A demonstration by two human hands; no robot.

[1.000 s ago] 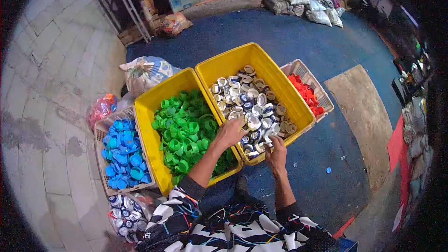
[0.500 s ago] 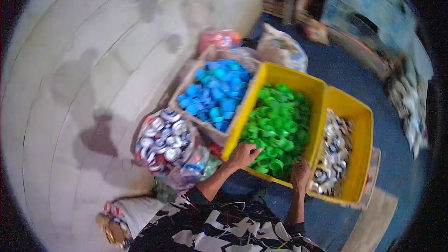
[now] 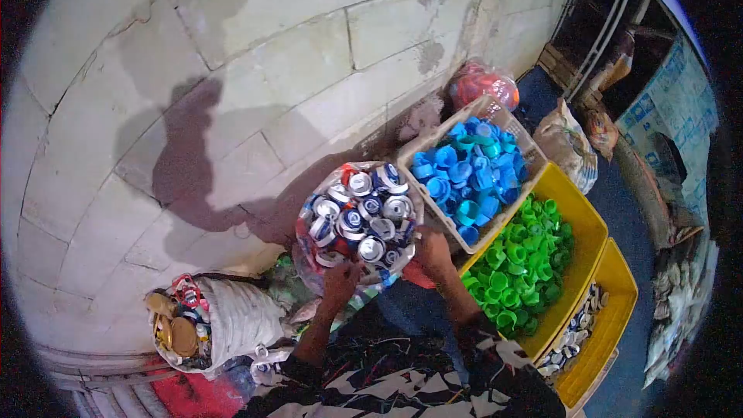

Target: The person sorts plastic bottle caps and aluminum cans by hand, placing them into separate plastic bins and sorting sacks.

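A clear plastic bag [image 3: 308, 262] stands in front of me, filled with silver, white and blue pieces that look like squashed cans [image 3: 370, 220]. My left hand [image 3: 340, 280] is closed at the bag's near rim. On the bag's right edge, my right hand [image 3: 435, 254] is closed too, its fingertips partly hidden. Just beyond the right hand is a pale crate [image 3: 534, 147] of blue plastic caps [image 3: 468, 170]. Right of that, a yellow bin [image 3: 594, 220] holds green plastic caps [image 3: 520, 263].
A second yellow bin [image 3: 619, 282] with whitish and silvery pieces stands at the far right. At lower left a white sack [image 3: 244, 313] of mixed scraps leans over. A block wall [image 3: 286, 54] runs along the left. Behind the crate sit a red bag [image 3: 484, 87] and a pale sack [image 3: 565, 139].
Both hands have left the yellow bin of green caps and moved left to the bag of cans. The view has turned left, so the bins appear farther right.
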